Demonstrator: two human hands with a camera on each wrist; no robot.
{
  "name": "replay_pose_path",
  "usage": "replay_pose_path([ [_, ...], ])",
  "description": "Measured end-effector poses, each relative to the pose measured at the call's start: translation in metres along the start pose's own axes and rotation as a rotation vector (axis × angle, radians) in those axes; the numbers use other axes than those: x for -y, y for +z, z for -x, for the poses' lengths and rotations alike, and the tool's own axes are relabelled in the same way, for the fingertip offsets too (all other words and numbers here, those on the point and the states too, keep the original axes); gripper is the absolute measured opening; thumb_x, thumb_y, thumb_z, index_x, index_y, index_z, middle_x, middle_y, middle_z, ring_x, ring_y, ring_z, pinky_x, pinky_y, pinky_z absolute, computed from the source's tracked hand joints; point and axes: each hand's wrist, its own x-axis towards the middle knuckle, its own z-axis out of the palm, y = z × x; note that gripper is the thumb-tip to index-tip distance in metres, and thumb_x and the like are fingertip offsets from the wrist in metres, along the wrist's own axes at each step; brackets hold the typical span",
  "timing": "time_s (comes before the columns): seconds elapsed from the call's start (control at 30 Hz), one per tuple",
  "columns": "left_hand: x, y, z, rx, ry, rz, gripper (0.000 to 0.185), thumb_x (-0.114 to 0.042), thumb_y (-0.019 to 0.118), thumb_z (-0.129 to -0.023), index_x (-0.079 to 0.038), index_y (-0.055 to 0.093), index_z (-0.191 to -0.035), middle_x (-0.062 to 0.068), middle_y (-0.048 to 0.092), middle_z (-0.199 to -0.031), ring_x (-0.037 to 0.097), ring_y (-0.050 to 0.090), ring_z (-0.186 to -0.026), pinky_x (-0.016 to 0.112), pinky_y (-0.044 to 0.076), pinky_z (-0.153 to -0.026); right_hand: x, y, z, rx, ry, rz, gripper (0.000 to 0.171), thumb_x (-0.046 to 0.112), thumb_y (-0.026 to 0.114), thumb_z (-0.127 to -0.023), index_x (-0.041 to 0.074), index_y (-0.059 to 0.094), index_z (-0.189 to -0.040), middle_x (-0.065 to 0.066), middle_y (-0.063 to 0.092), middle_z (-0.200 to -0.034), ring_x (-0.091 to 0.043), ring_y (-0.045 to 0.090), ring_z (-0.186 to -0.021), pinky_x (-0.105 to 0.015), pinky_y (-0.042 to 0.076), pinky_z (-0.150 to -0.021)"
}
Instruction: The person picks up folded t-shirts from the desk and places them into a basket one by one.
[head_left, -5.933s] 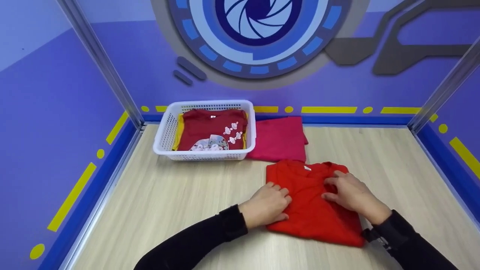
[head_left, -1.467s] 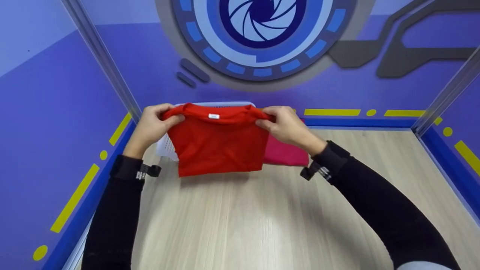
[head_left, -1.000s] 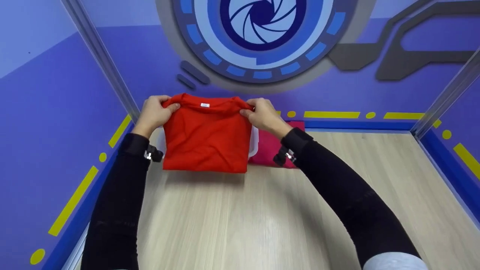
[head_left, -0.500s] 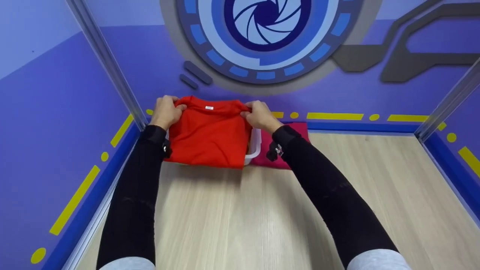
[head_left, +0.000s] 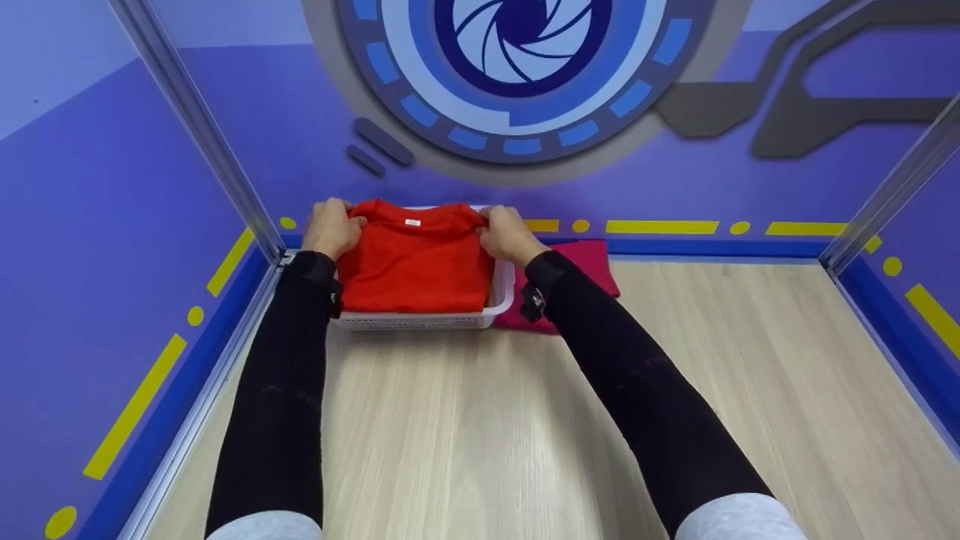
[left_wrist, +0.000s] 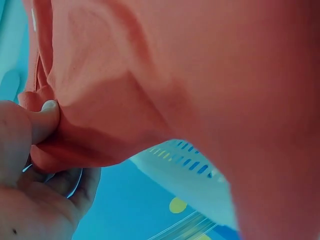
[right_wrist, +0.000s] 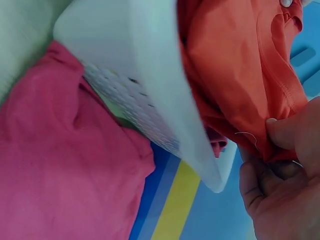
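From the head camera, the folded red shirt [head_left: 415,259] lies in the white basket [head_left: 420,321] at the far left of the tabletop [head_left: 480,420]. The left hand [head_left: 330,227] pinches its far left corner and the right hand [head_left: 507,234] pinches its far right corner, both near the collar. A folded pink shirt [head_left: 581,262] lies on the tabletop just beside the basket's right wall. The risk I judge here: if one hand lets go before the other, the fold could slump or twist toward the side that is held, leaving the collar edge bunched.

At the left wrist, the thumb and fingers [left_wrist: 45,117] clamp a thick wad of the red shirt [left_wrist: 200,90] above the basket's rim [left_wrist: 185,170]. A wad this gathered could spring open on release and undo the fold.

At the right wrist, the hand [right_wrist: 285,175] grips the red shirt [right_wrist: 235,75] right at the basket's far corner [right_wrist: 150,75], with cloth pressed against the rim. The cloth could drape over or catch on that rim rather than settle inside, and a tug could shove the light basket against the pink shirt [right_wrist: 60,165].
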Motion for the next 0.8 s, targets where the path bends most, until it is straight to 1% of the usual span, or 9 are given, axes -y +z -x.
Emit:
replay_pose_path([
  [0.1,0.001,0.003,-0.001,0.012,-0.005,0.001,0.047,-0.025,0.062,-0.112,-0.002,0.064,-0.153,0.026,0.061,-0.158,0.042,0.058,-0.147,0.053,0.048,-0.122,-0.002,0.002,-0.001,-0.007,0.007,-0.003,0.028,0.008,0.056,-0.111,0.000,0.073,-0.131,-0.022,0.074,-0.126,-0.028,0.066,-0.105,-0.038,0.058,-0.092],
  [0.23,0.001,0.004,-0.002,0.013,-0.007,0.015,0.046,-0.025,0.061,-0.113,-0.003,0.064,-0.153,0.027,0.061,-0.157,0.043,0.059,-0.144,0.054,0.050,-0.119,-0.005,0.003,-0.002,-0.054,-0.003,0.009,0.026,0.009,0.058,-0.111,-0.002,0.075,-0.128,-0.023,0.076,-0.123,-0.030,0.068,-0.101,-0.039,0.059,-0.087],
  [0.33,-0.001,0.005,-0.004,-0.008,-0.012,0.036,0.050,-0.025,0.061,-0.113,-0.003,0.060,-0.157,0.027,0.059,-0.160,0.043,0.057,-0.148,0.054,0.050,-0.121,-0.007,0.005,-0.004,-0.103,-0.019,0.017,0.026,0.010,0.059,-0.112,-0.002,0.075,-0.126,-0.025,0.077,-0.124,-0.033,0.073,-0.107,-0.042,0.063,-0.091],
  [0.43,-0.003,0.009,-0.006,-0.037,-0.019,0.043,0.051,-0.026,0.061,-0.113,-0.003,0.058,-0.159,0.028,0.058,-0.161,0.044,0.055,-0.150,0.054,0.048,-0.124,-0.008,0.010,-0.004,-0.143,-0.010,0.041,0.026,0.012,0.061,-0.112,-0.002,0.074,-0.128,-0.025,0.077,-0.128,-0.036,0.074,-0.118,-0.045,0.064,-0.098],
  [0.5,-0.002,0.012,-0.005,-0.047,-0.020,0.031,0.052,-0.026,0.061,-0.112,-0.003,0.057,-0.159,0.028,0.058,-0.161,0.046,0.054,-0.151,0.055,0.046,-0.125,-0.008,0.014,-0.002,-0.160,0.001,0.101,0.027,0.014,0.063,-0.111,-0.001,0.072,-0.132,-0.025,0.076,-0.130,-0.038,0.074,-0.123,-0.048,0.062,-0.104],
  [0.57,-0.001,0.015,-0.003,-0.052,-0.017,0.002,0.050,-0.024,0.061,-0.112,-0.003,0.057,-0.158,0.029,0.058,-0.159,0.047,0.054,-0.151,0.056,0.045,-0.126,-0.007,0.017,0.000,-0.167,0.000,0.190,0.034,0.016,0.065,-0.110,0.001,0.069,-0.140,-0.024,0.074,-0.138,-0.040,0.070,-0.131,-0.050,0.057,-0.113],
  [0.67,-0.001,0.019,0.000,-0.036,0.003,-0.045,0.047,-0.019,0.059,-0.112,-0.002,0.059,-0.155,0.030,0.059,-0.157,0.047,0.054,-0.149,0.057,0.045,-0.126,-0.003,0.022,0.004,-0.184,-0.050,0.355,0.042,0.016,0.064,-0.109,0.003,0.066,-0.148,-0.023,0.071,-0.145,-0.043,0.066,-0.136,-0.054,0.050,-0.116],
  [0.73,-0.002,0.023,0.001,0.011,0.033,-0.068,0.044,-0.016,0.057,-0.111,-0.001,0.062,-0.152,0.029,0.061,-0.155,0.046,0.056,-0.147,0.057,0.045,-0.125,0.000,0.025,0.007,-0.180,-0.098,0.462,0.039,0.016,0.062,-0.109,0.003,0.069,-0.145,-0.021,0.070,-0.144,-0.043,0.065,-0.134,-0.056,0.048,-0.113],
  [0.8,0.002,0.033,-0.005,0.075,0.077,-0.097,0.042,-0.016,0.055,-0.110,-0.001,0.066,-0.147,0.026,0.066,-0.151,0.043,0.061,-0.141,0.055,0.048,-0.122,0.002,0.028,0.009,-0.150,-0.125,0.565,0.031,0.019,0.060,-0.110,0.005,0.076,-0.133,-0.018,0.074,-0.137,-0.041,0.065,-0.130,-0.056,0.045,-0.111],
])
